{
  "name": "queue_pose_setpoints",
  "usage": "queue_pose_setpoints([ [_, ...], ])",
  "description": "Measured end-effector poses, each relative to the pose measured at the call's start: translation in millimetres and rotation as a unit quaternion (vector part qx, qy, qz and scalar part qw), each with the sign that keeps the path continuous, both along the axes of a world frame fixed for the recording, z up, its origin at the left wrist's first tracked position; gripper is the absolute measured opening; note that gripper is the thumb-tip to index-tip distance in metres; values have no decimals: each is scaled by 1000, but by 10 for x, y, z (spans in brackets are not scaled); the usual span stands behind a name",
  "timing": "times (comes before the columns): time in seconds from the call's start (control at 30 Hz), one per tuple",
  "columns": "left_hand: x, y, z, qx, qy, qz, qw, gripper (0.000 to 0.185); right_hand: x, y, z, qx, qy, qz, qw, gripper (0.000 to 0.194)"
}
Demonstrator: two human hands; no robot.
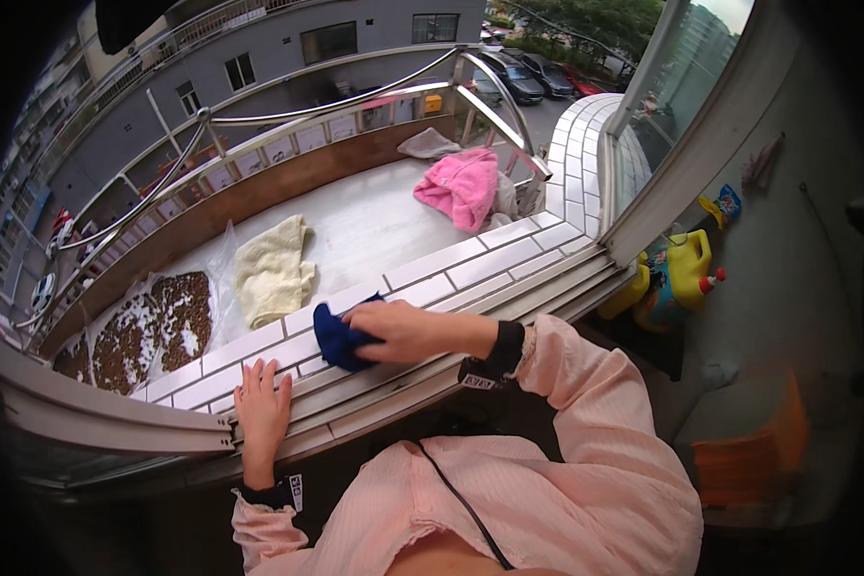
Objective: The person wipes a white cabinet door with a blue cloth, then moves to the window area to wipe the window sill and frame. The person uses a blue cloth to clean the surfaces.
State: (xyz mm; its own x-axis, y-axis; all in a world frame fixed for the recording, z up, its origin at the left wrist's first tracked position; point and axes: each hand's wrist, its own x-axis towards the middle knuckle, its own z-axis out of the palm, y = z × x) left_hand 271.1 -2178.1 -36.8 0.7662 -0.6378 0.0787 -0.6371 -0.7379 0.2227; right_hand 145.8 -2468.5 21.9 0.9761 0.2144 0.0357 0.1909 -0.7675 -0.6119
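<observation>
My right hand (396, 331) grips a dark blue cloth (337, 340), which lies bunched against the white tiled ledge (421, 291) just outside the window track (461, 338). To its left, my left hand (263, 399) rests flat with fingers apart across the track and the ledge's inner tiles, holding nothing. Beyond the ledge, a pale yellow towel (270, 270) lies on the light panel (363, 209) of the railed outer platform. A pink fluffy cloth (461, 187) is heaped at that panel's far right, next to crumpled clear plastic.
A metal railing (317, 114) bounds the platform. Brown granular material (180, 309) lies on plastic at its left. Sliding window frames stand at left and right (691, 158). Indoors at right are yellow jugs (680, 273) and an orange object (752, 461).
</observation>
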Motion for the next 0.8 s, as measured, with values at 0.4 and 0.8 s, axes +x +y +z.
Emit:
queue_pose_setpoints([
  [0.4,-16,29,-14,-13,13,9,1000,44,-1710,-1586,-23,-205,79,-271,937,47],
  [0.8,-32,48,-74,-41,-33,0,999,41,-1806,-1278,97,-249,67,-244,935,58],
])
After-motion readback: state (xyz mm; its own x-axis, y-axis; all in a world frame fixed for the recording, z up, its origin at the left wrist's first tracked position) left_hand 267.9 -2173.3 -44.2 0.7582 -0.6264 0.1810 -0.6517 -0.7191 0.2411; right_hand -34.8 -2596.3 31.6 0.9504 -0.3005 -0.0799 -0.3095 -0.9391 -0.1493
